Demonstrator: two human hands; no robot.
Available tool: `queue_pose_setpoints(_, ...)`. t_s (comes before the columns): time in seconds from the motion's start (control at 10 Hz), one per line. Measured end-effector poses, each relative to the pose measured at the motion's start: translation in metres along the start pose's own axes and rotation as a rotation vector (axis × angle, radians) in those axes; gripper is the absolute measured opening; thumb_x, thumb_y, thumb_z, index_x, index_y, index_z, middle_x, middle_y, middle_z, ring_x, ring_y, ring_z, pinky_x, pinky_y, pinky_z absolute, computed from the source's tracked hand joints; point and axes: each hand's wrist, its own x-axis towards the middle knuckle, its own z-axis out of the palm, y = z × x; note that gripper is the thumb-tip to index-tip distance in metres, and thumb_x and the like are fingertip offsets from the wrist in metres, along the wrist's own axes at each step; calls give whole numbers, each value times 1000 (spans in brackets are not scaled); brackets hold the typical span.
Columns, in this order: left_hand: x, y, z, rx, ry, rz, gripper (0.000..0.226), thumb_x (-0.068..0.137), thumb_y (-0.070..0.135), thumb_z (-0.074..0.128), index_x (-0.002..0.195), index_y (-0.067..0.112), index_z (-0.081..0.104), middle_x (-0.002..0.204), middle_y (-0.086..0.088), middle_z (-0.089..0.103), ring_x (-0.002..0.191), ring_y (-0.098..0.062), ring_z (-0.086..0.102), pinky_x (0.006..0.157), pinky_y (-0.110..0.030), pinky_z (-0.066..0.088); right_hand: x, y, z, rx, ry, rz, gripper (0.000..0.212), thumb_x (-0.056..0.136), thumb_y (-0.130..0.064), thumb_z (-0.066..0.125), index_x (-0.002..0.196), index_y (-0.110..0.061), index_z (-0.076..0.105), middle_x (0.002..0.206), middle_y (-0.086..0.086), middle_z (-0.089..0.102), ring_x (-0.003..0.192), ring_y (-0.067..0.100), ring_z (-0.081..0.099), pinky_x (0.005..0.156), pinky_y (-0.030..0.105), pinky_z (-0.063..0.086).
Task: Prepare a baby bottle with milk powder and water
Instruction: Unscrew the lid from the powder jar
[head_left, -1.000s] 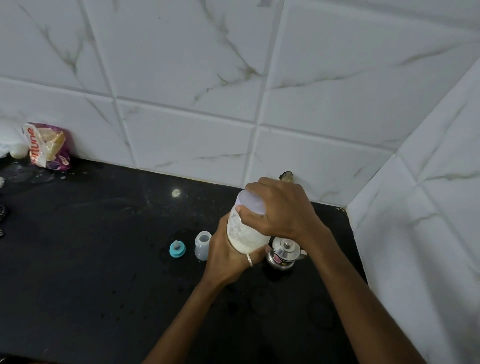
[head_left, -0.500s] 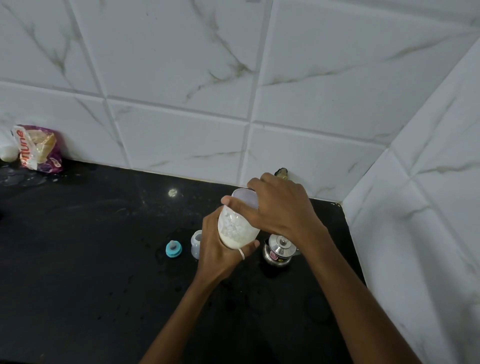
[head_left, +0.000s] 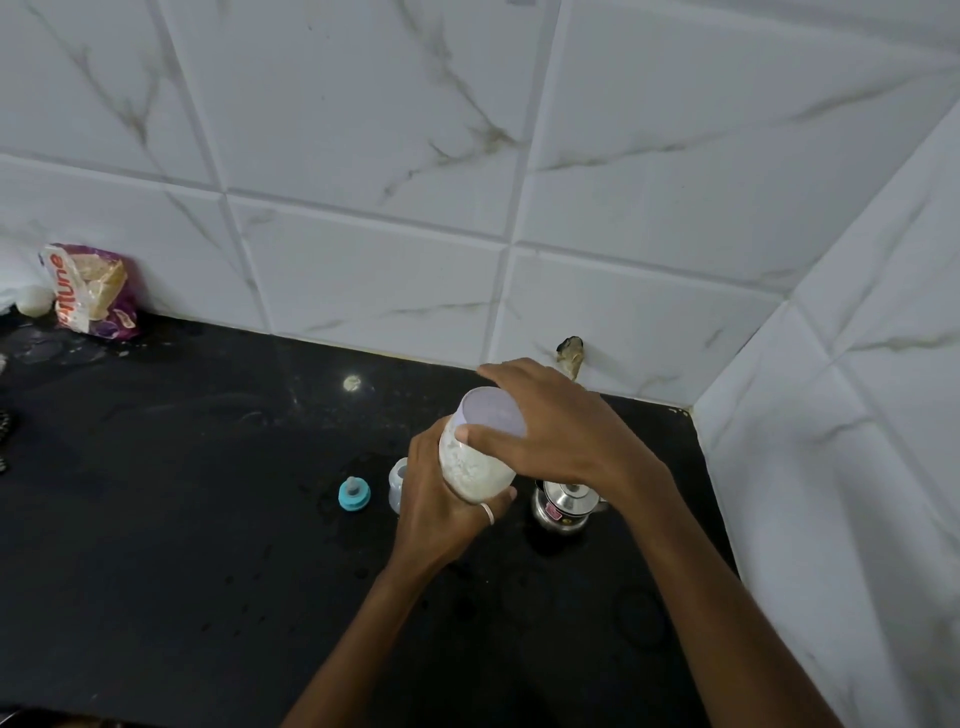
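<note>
A clear jar of white milk powder (head_left: 475, 465) with a pale lilac lid (head_left: 492, 412) is held above the black counter. My left hand (head_left: 441, 512) wraps the jar's body from below. My right hand (head_left: 556, 428) grips the lid from above and the right. The small clear baby bottle (head_left: 397, 483) stands on the counter just left of my left hand, partly hidden by it. Its teal nipple cap (head_left: 354, 494) lies further left. A small steel kettle (head_left: 565, 506) stands below my right wrist.
The black counter (head_left: 182, 519) runs into a white tiled corner at the right (head_left: 841, 467). A purple and white packet (head_left: 91, 291) leans on the back wall at far left, next to a white object (head_left: 34, 300).
The jar has stayed in both hands, tilting slightly. My right hand has shifted its grip around the lid. The view has wobbled a little.
</note>
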Motion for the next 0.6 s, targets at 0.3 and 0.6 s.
queue_pose_setpoints(0.3,-14,3,-3,-76,-281,151,79,63,32,92,133,26,56,130,2,63,120,-8,60,105,-21,47,2,-1,11,27,-91,-70,66,90,-43,64,152,-33,43,156,-11,44,141,14,40,113,36,37)
queue_pose_setpoints(0.6,-19,-6,-16,252,-224,760,82,53,68,81,125,49,47,129,0,59,119,-16,58,101,-34,50,-12,-17,16,-228,68,199,91,79,-92,33,142,-27,48,137,-5,59,120,19,59,90,37,46)
